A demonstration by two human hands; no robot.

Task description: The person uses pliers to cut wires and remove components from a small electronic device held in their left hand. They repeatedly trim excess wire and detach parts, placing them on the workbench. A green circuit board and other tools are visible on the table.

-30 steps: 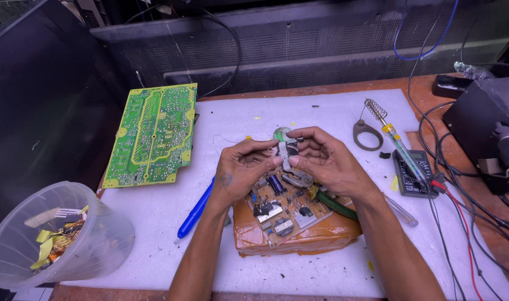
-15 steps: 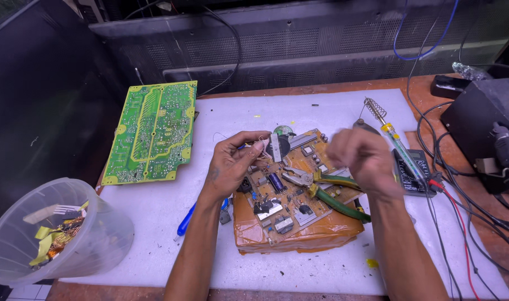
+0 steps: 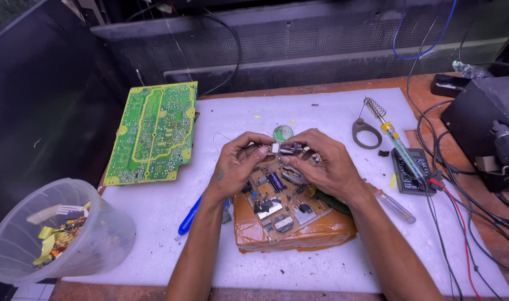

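My left hand [image 3: 239, 163] and my right hand [image 3: 323, 161] meet above a brown circuit board [image 3: 282, 209] that rests on a block wrapped in orange-brown tape [image 3: 299, 237]. Between the fingertips of both hands I pinch a small dark electronic part with a silver metal end [image 3: 283, 148]. The board carries a blue cylinder-shaped part, black chips and silver heat sinks. Green-handled pliers [image 3: 333, 202] lie partly hidden under my right wrist. A small solder reel [image 3: 283, 132] sits just beyond my fingers.
A green circuit board [image 3: 153, 134] lies at the left of the white mat [image 3: 210, 245]. A clear plastic tub of scraps [image 3: 54, 231] stands at the front left. A blue-handled tool [image 3: 189, 216], a clear-handled screwdriver [image 3: 394, 205], a soldering iron stand [image 3: 371, 120], a multimeter [image 3: 411, 170] and cables lie around.
My right hand had swung out to the right over the pliers, then came back to my left hand. Both hands now hold the small part together above the board.
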